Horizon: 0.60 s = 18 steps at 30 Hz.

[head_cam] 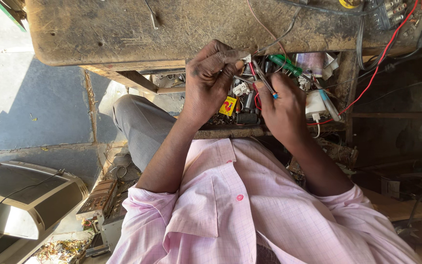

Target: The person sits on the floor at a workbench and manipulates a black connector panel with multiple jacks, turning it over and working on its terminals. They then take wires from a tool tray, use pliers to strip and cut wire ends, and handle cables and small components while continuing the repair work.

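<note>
My left hand (211,78) pinches a small white connector (246,59) between thumb and fingers, just below the edge of the worn wooden workbench (123,29). My right hand (282,105) grips a thin metal tool (263,80) with a blue tip, and its point reaches up to the connector. Red wires (256,88) run between the two hands. Both hands hover over an open drawer (230,131) crammed with small electronic parts.
A green-handled screwdriver (285,65) and a white plug (316,103) lie in the drawer. Red and black cables (377,63) trail across the bench at the right. A grey device casing (30,205) and a circuit chassis (98,200) sit on the floor at the left.
</note>
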Tool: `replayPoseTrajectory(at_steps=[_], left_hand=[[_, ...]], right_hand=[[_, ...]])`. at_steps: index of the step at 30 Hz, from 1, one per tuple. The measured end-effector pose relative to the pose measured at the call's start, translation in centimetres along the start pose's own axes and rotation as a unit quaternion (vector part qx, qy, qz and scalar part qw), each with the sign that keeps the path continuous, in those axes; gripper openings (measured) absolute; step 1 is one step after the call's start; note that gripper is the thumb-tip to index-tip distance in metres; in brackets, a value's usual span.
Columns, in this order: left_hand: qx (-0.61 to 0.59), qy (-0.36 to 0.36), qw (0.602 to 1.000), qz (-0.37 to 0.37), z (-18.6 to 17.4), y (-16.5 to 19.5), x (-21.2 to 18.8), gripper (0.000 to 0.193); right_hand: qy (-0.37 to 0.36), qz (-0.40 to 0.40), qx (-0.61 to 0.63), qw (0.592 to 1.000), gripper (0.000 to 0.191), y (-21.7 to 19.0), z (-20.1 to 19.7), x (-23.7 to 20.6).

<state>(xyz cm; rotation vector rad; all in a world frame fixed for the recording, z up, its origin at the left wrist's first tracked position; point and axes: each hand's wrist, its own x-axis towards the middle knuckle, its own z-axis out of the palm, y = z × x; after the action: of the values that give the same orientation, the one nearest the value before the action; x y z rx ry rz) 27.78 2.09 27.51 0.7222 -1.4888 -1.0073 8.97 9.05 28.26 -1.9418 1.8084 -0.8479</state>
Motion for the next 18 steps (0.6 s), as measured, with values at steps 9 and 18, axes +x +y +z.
replayPoseTrajectory(at_steps=[9,18], left_hand=[[-0.283,0.016,0.935,-0.211,0.4,-2.2,-0.4,0.017],[-0.268,0.011,0.94,-0.211,0.5,-2.2,-0.3,0.019]], right_hand=[[-0.128,0.319,0.622,0.704,0.022,0.5,-2.6,-0.3],[-0.177,0.169,0.402,0.882,0.026,0.7,-4.4,-0.8]])
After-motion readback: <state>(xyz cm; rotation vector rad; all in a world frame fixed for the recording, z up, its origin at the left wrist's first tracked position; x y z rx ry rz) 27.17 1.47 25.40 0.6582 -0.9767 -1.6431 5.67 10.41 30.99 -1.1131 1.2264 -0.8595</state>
